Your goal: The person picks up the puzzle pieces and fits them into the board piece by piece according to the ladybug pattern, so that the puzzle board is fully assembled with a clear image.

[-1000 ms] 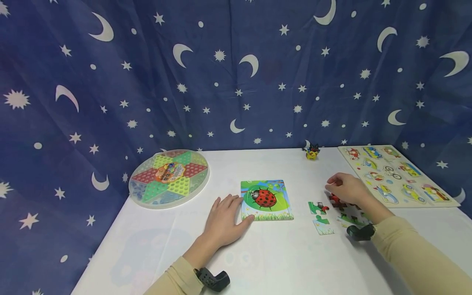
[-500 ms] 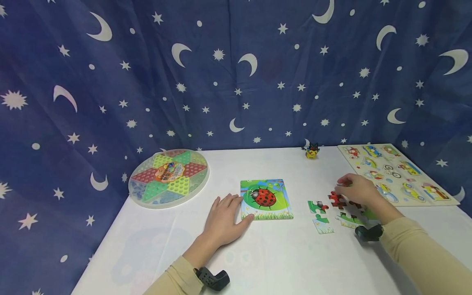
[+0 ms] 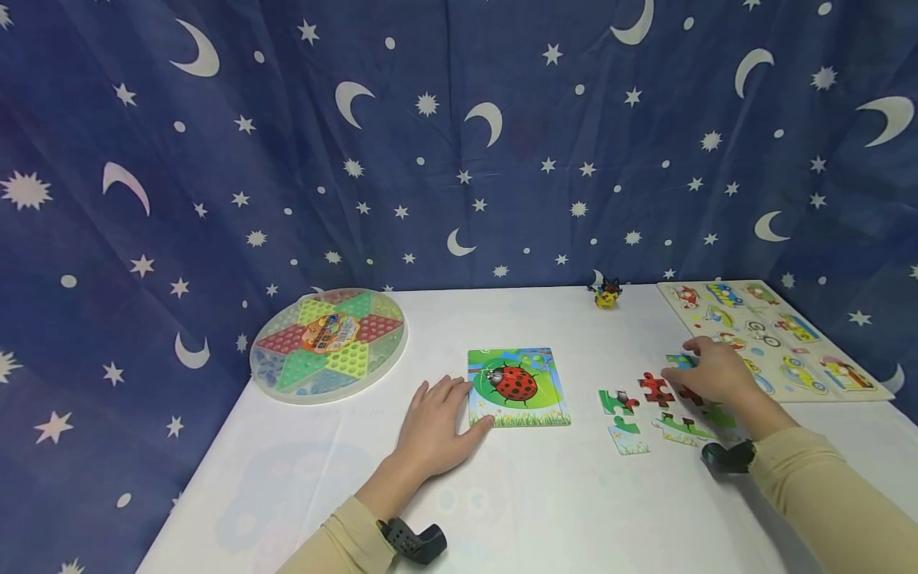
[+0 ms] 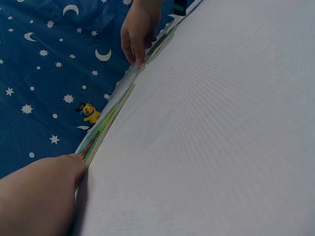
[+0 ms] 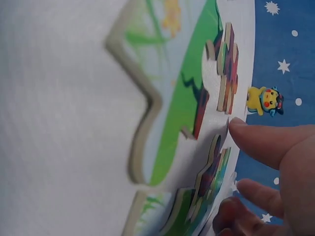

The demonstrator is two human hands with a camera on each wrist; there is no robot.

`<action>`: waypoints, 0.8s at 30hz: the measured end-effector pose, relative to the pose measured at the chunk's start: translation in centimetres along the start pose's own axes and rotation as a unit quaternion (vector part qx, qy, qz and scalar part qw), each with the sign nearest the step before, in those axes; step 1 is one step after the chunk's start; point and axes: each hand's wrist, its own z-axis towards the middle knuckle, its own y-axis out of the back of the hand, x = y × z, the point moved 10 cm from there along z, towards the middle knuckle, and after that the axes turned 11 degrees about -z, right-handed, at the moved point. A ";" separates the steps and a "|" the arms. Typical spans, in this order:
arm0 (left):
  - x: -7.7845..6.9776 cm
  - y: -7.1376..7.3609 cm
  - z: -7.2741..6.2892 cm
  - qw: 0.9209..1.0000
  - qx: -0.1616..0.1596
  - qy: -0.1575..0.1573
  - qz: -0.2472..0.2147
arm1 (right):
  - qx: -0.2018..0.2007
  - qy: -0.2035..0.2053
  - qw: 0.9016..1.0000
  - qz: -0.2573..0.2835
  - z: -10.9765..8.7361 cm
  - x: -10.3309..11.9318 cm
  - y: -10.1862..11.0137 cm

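Backdrop: blue curtain point(image 3: 423, 191), moons and stars. Table point(image 3: 545, 502): white-covered. Picture board point(image 3: 778, 339): far right. Round game board point(image 3: 268, 351): left rear. Left hand point(image 3: 434, 428): fingers relaxed, against the ladybug panel point(image 3: 516, 386)'s left and lower edges. Right hand point(image 3: 717, 373): thumb and fingers parted, over the loose pieces; contact cannot be told. Figurine point(image 3: 606, 296): rear. Loose puzzle pieces point(image 3: 656, 389): right of panel; probably light, stiff, smooth-faced, not fragile; best taken by opposite cut edges. Obscured: some pieces, under the right hand; nearest piece cropped in the right wrist view; panel edge-on in the left.
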 end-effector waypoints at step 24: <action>0.0 0.0 0.0 1.000 0.006 0.005 0.003 | 0.059 -0.066 0.996 -0.024 0.3 -1.5 -0.2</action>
